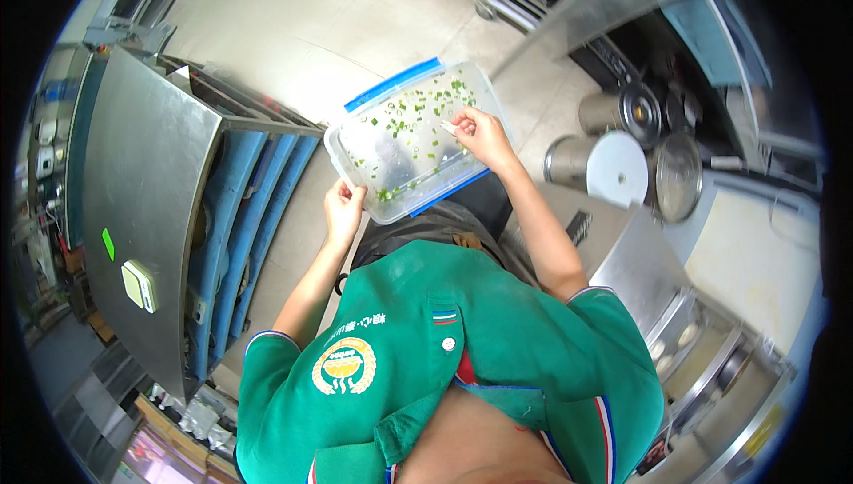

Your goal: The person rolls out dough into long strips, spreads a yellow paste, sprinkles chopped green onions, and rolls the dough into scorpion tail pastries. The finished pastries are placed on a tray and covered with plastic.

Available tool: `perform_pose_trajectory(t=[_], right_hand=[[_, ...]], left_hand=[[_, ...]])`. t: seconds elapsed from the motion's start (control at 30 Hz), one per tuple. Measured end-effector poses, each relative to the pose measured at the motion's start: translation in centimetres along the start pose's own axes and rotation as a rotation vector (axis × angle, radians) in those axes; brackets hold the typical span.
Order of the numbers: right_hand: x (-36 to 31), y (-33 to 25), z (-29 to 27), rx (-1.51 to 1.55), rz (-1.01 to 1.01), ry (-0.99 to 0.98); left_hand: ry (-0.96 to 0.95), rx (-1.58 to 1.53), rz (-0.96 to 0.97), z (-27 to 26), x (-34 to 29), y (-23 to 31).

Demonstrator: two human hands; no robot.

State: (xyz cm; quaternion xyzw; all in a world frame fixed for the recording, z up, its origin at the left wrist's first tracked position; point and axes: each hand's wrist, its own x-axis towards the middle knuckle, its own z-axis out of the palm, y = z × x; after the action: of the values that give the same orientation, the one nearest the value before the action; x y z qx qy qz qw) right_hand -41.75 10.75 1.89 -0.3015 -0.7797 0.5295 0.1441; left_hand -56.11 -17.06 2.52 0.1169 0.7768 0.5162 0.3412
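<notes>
A clear rectangular plastic container (391, 142) with blue rim clips is held out in front of me, tilted, with several small green chopped bits stuck to its inside. My left hand (343, 208) grips its near left corner. My right hand (480, 133) reaches into the container at its right side, fingers pinched on a small pale scraper-like piece against the inner wall. Below the container lies a dark bin (444, 222), partly hidden by my green shirt.
A steel rack with blue trays (253, 217) and a flat metal top (147, 208) stands at my left. Metal pots and round lids (622, 160) sit at the right beside a steel counter (640, 262). Pale tiled floor (329, 31) stretches ahead.
</notes>
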Motion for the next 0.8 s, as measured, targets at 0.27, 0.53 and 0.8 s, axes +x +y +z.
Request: perform_pose_trajectory(t=[0.27,0.53,0.8], right_hand=[[17.1,-5.2,1.2,-0.030,-0.089,0.060],[31.9,-4.2,1.7,0.015,0.010,0.164],[51.2,-0.3,1.5,0.163,0.099,0.079]], left_hand=[[0.195,0.190,-0.002,-5.9,13.2,3.7],[0.424,0.067,-0.096,-11.4,26.6,8.4],[0.558,-0.010,-0.242,-15.0,39.2,11.7]])
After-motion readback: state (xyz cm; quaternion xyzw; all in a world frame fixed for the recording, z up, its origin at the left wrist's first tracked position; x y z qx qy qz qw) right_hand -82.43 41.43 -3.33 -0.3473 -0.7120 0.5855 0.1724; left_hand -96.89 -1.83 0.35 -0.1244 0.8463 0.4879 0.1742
